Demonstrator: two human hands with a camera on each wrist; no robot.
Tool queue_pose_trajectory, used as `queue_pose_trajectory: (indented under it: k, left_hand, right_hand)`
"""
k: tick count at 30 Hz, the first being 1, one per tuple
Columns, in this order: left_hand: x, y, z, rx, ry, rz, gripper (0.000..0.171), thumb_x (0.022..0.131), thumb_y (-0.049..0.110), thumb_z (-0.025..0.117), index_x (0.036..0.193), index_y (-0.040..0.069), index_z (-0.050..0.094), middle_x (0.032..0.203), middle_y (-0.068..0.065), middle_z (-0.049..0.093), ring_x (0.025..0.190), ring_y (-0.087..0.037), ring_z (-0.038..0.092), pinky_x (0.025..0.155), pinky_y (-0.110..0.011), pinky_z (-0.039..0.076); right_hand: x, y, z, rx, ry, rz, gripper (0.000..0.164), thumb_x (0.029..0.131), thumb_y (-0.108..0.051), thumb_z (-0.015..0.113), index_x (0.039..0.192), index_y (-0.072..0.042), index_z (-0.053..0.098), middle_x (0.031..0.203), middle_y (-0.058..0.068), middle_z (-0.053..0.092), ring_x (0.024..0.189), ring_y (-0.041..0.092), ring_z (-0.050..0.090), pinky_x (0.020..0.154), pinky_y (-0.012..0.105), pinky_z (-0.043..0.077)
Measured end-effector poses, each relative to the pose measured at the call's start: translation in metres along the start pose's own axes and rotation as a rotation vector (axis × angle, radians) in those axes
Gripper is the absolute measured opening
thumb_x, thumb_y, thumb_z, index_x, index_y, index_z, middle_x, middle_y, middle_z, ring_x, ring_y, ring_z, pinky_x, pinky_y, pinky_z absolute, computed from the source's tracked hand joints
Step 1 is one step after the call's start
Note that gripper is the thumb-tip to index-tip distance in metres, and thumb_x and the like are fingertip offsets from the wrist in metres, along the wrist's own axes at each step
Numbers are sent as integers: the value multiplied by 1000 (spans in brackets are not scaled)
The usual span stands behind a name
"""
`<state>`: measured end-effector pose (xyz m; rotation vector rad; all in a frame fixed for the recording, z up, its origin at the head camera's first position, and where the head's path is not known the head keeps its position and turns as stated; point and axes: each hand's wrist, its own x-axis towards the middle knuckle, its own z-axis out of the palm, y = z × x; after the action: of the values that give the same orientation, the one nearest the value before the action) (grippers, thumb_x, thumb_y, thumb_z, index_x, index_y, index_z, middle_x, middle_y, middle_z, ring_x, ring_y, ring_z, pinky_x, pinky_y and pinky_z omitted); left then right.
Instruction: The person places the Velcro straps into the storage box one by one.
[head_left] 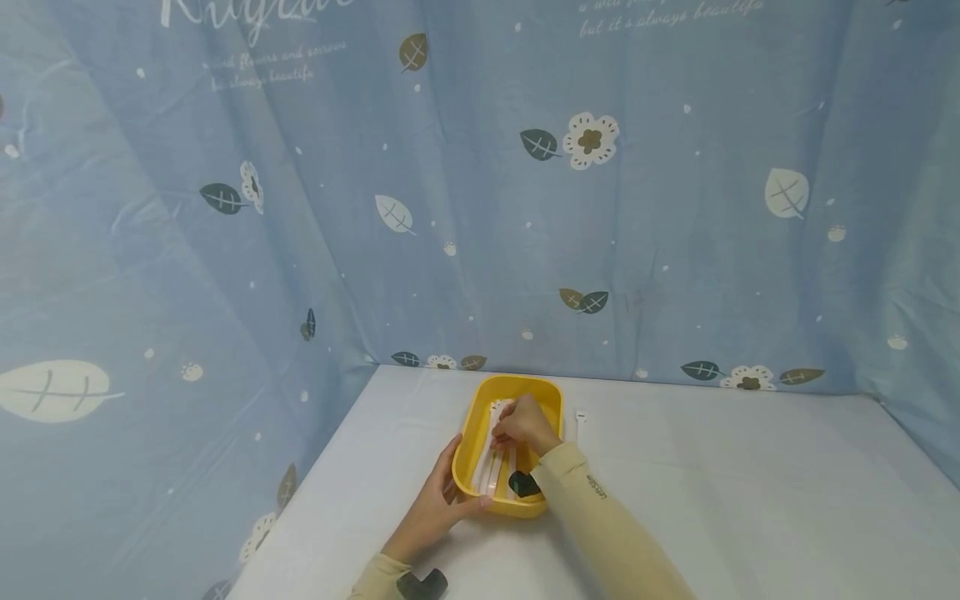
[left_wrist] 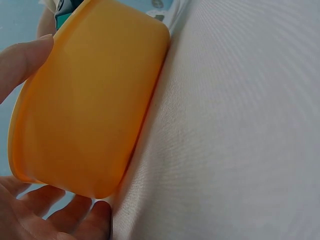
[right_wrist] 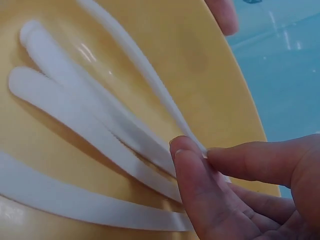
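A yellow plastic box (head_left: pixel 517 510) with rounded corners stands on the table, several flat white straps (right_wrist: pixel 85 120) lying inside. My left hand (head_left: pixel 435 512) grips its near left corner, thumb at the near rim and fingers along the left side. In the left wrist view the box's outer wall (left_wrist: pixel 95 100) fills the space between thumb and fingers. My right hand (head_left: pixel 525 423) reaches into the box and pinches a thin white strap (right_wrist: pixel 142 62) between thumb and index finger. Other straps, with rounded ends, spread beneath that hand and are partly hidden by it.
One white strap with a slotted head (head_left: pixel 581 421) lies on the table just right of the box. A white cloth (head_left: pixel 712 492) covers the table. Blue patterned curtains (head_left: pixel 480 208) hang behind it and on the left side.
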<state>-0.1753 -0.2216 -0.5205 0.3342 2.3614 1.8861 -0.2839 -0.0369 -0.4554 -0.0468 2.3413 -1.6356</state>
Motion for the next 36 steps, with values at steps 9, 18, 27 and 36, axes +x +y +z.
queue_pose_trajectory:
  k: [9, 18, 27, 36]
  left_hand:
    - [1, 1, 1, 2, 13, -17, 103, 90, 26, 82, 166, 28, 14, 176, -4, 14, 160, -36, 25, 129, -55, 29]
    - [0, 1, 2, 3, 8, 0, 102, 90, 24, 82, 166, 26, 14, 176, -4, 14, 160, -36, 24, 129, -57, 28]
    - [1, 0, 1, -7, 4, 10, 102, 91, 22, 81, 167, 24, 12, 175, -7, 15, 159, -38, 24, 129, -56, 27]
    - [0, -1, 2, -37, 0, 20, 103, 92, 19, 80, 167, 22, 10, 175, -8, 14, 159, -37, 27, 129, -52, 30]
  right_hand:
    - [3, 4, 1, 11, -9, 43, 15, 88, 5, 75, 93, 4, 61, 74, 18, 74, 67, 30, 78, 69, 38, 68]
    - [3, 5, 1, 2, -12, 48, 20, 89, 4, 75, 104, 7, 62, 76, 20, 76, 70, 32, 79, 67, 35, 68]
    - [0, -1, -5, 39, -36, 19, 30, 91, 2, 73, 118, 13, 63, 87, 21, 77, 74, 30, 79, 71, 37, 69]
    - [-10, -17, -23, 84, -51, -41, 29, 92, -1, 73, 117, 12, 65, 94, 25, 77, 66, 18, 75, 66, 32, 69]
